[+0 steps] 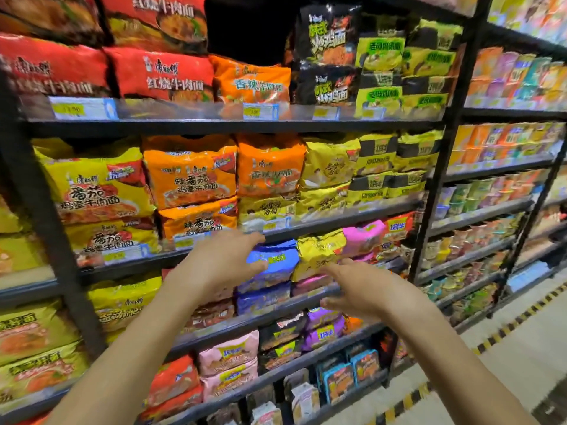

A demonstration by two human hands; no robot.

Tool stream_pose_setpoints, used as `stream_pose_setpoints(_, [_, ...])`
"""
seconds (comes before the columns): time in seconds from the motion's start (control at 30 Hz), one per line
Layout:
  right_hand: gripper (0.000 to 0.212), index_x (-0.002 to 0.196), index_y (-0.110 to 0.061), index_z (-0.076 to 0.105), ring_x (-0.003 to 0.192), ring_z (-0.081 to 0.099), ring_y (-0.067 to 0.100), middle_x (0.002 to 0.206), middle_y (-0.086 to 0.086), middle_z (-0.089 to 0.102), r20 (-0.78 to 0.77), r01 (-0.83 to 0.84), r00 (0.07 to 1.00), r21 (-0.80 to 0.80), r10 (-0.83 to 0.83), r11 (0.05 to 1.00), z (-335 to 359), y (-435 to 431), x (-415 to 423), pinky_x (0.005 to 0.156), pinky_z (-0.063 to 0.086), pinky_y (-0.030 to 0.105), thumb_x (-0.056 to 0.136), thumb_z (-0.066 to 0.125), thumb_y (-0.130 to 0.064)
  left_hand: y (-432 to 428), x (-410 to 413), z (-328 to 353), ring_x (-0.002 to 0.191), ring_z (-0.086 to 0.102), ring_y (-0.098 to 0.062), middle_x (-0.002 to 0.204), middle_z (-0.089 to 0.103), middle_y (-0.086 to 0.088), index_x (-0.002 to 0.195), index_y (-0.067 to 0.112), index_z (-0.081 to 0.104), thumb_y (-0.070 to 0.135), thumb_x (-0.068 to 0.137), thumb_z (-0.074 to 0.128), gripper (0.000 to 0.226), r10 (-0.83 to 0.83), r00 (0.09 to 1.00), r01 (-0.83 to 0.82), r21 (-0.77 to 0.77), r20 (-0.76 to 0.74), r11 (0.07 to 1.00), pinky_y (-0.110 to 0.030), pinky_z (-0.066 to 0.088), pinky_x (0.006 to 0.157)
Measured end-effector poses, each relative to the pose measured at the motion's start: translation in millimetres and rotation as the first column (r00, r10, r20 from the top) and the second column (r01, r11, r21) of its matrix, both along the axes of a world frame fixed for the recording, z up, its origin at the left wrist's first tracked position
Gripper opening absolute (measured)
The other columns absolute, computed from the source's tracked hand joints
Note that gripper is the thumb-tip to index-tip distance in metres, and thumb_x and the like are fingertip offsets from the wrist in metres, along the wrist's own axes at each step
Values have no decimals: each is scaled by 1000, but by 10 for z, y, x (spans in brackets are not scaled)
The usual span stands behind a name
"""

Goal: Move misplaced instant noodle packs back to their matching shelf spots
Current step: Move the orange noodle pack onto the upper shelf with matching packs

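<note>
Both my hands reach toward the third shelf from the top. My left hand (224, 259) has spread fingers just left of a blue noodle pack (276, 262), its thumb near the pack's left edge. My right hand (359, 286) is open in front of a yellow noodle pack (319, 253) that lies on top of pink packs (313, 282), beside more pink packs (363, 237). Neither hand holds anything. One shelf up, an orange pack (270, 167) sits on yellow packs (267, 208).
Black metal shelving (214, 125) is filled with red, orange, yellow, black and purple noodle packs on several levels. A second shelf unit (491, 167) with cup noodles stands to the right. The floor aisle with yellow-black striped tape (497, 335) lies at lower right.
</note>
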State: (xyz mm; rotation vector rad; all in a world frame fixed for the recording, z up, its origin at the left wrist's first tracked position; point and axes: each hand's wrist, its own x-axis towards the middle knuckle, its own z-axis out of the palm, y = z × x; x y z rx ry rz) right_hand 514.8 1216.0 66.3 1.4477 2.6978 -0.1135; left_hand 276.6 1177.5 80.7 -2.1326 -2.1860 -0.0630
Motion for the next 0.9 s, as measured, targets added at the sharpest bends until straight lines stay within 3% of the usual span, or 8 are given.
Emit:
stream_pose_setpoints(0.13, [60, 148, -26, 37, 127, 52, 33, 141, 10, 49, -13, -10, 1000, 45, 10, 999, 44, 518, 58, 102, 48, 46, 96, 58, -49, 427, 123, 73, 137, 48, -28, 150, 50, -2, 155, 32, 33, 57, 101, 47, 61, 13, 1000, -13, 24, -12, 1000, -47, 47, 104])
stream_pose_setpoints(0.43, [67, 155, -27, 28, 134, 49, 30, 151, 8, 44, -57, -114, 992, 59, 117, 992, 6, 1496, -85, 104, 47, 44, 97, 56, -48, 1063, 119, -19, 136, 50, -26, 149, 52, 0, 156, 31, 35, 53, 103, 48, 59, 126, 992, -126, 29, 8, 992, -48, 49, 103])
stream_pose_setpoints(0.6, [63, 150, -26, 35, 132, 50, 29, 146, 5, 49, -55, -180, 981, 123, 187, 976, -8, 2039, -163, 98, 50, 45, 96, 57, -50, 1403, 34, -72, 126, 55, -25, 136, 59, -1, 151, 32, 40, 53, 102, 49, 54, 230, 972, -234, 84, 58, 969, -42, 52, 92])
stream_pose_setpoints(0.8, [67, 154, -29, 28, 134, 48, 30, 148, 6, 46, -47, -303, 948, 171, 315, 938, 160, 2644, -243, 101, 49, 45, 97, 55, -51, 1743, 48, -46, 135, 50, -24, 145, 55, 1, 152, 32, 36, 54, 101, 50, 58, 358, 925, -373, 126, 130, 919, -46, 51, 100])
stream_pose_setpoints(0.9, [65, 152, -30, 31, 133, 48, 30, 148, 5, 46, -65, -362, 924, 172, 377, 916, 206, 2870, -312, 98, 50, 45, 96, 54, -53, 1852, 75, -32, 132, 53, -24, 145, 55, 1, 153, 33, 34, 56, 101, 50, 59, 415, 895, -440, 171, 164, 881, -44, 53, 97])
